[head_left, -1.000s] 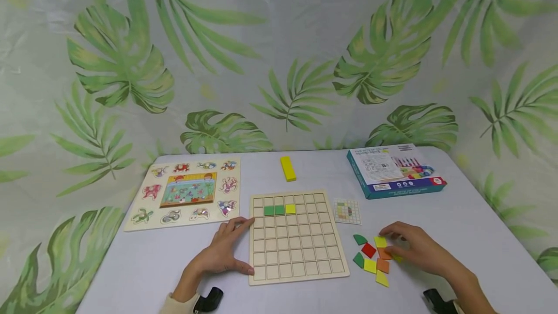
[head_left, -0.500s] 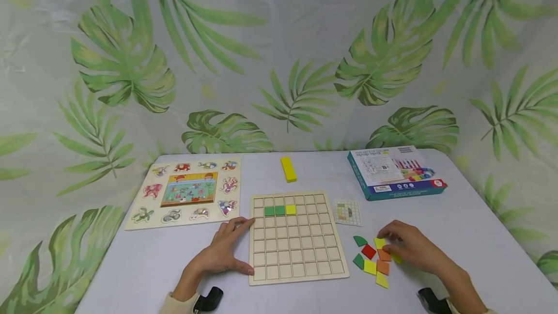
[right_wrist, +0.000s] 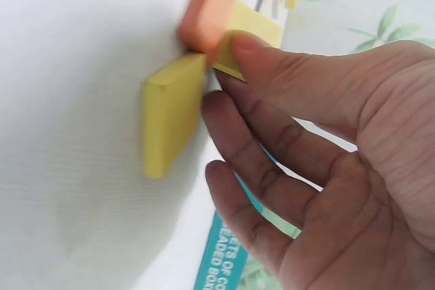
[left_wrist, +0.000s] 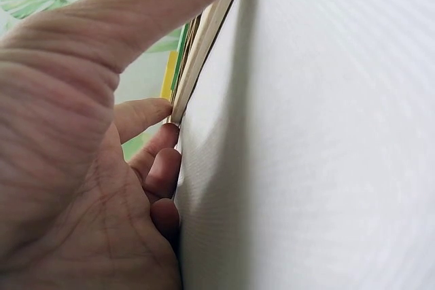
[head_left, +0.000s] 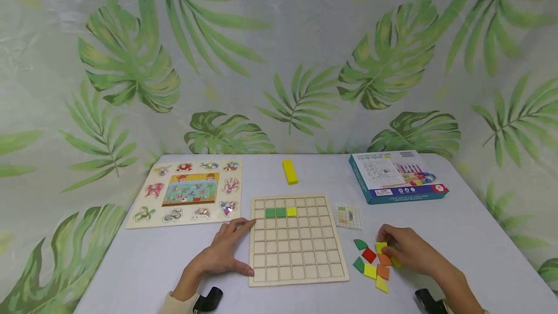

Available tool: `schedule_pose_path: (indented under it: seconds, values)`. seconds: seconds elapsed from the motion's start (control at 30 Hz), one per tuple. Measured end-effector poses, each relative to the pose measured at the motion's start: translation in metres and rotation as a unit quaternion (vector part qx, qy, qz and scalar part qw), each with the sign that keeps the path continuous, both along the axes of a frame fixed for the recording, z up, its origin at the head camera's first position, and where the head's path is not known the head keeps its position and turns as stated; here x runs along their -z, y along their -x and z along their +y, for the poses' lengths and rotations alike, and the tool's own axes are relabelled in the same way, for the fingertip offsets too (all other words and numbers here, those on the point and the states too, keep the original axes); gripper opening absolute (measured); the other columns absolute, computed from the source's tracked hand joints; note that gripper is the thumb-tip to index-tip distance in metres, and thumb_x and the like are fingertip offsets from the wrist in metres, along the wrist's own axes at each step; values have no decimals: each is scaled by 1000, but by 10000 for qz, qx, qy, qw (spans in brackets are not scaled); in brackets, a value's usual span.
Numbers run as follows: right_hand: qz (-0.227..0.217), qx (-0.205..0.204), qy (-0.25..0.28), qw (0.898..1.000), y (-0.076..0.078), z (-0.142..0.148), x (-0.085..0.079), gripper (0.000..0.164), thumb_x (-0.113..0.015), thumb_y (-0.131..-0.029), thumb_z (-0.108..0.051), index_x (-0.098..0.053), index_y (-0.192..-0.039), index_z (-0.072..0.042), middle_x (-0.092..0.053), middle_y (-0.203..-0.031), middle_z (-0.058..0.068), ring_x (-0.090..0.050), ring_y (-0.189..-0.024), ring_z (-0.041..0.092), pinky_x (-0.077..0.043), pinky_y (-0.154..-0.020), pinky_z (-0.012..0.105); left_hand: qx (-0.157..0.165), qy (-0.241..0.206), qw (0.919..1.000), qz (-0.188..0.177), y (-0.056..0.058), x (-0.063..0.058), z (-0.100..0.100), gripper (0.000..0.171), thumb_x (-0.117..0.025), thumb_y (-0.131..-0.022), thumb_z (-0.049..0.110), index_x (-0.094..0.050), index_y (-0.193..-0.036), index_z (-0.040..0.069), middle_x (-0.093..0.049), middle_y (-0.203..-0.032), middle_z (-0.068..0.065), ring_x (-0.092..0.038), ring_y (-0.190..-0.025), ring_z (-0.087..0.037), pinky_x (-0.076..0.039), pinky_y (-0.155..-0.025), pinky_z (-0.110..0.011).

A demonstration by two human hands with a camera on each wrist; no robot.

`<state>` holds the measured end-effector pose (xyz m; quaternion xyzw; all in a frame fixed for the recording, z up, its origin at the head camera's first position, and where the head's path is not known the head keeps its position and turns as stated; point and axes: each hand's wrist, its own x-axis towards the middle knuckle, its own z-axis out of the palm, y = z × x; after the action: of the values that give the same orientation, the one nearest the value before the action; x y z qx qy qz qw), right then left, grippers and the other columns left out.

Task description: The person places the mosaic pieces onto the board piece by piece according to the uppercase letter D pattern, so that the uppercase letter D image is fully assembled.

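A wooden grid board (head_left: 301,259) lies in the middle of the table, with two green square tiles (head_left: 275,212) and a yellow square tile (head_left: 291,212) in one row near its top. My left hand (head_left: 220,256) rests at the board's left side, thumb and index finger extended against its edge. To the right of the board, my right hand (head_left: 410,248) pinches a yellow tile (right_wrist: 255,25) between thumb and fingers. Around it lie orange tiles (head_left: 383,272), a red tile (head_left: 369,255), green pieces (head_left: 359,264) and more yellow tiles (head_left: 370,270). Another yellow tile (right_wrist: 173,117) lies beside the fingers.
A small pattern card (head_left: 348,216) lies right of the board. Behind it is a teal-edged box (head_left: 396,178). An animal puzzle board (head_left: 152,207) stands at the back left, and a yellow block (head_left: 289,172) lies at the back middle.
The right hand's fingers have closed onto the upper yellow tile, and its wrist has shifted slightly left. The left hand stays at the board's edge. The head view has tilted slightly.
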<state>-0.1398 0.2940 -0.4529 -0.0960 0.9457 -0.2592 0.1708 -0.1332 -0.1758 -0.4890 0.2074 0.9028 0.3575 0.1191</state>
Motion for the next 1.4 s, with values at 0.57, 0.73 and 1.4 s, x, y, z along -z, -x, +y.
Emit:
schedule_pose_path:
  seconds: [0.57,0.73,1.4]
  values:
    - [470,-751,17,9961,13,-44,-28,15,-73,-90,-10,-62,-99,-16,-65,-90,-7,-59,-86,11,-56,-82,31,86,59,9999,99,6,0,-1,119,-93,-59,49,-34,-157,16,-33,-154,-9,-32,-127,-28,-30,-103,-54]
    - [867,-1113,141,9899,23,-65,-28,15,-71,-92,-9,-61,-99,-17,-65,-92,-8,-58,-87,10,-55,-83,30,41,108,9998,138,6,-1,-3,120,-93,-59,49,-34,-157,15,-34,-153,-10,-32,-128,-29,-30,-103,-53]
    - [1314,-2017,774,9675,47,-135,-25,9,-68,-94,-7,-62,-97,-13,-67,-91,-5,-62,-88,9,-53,-81,29,29,34,10000,4,3,-1,-1,120,-94,-58,46,-35,-156,12,-34,-154,-13,-32,-127,-29,-29,-102,-51]
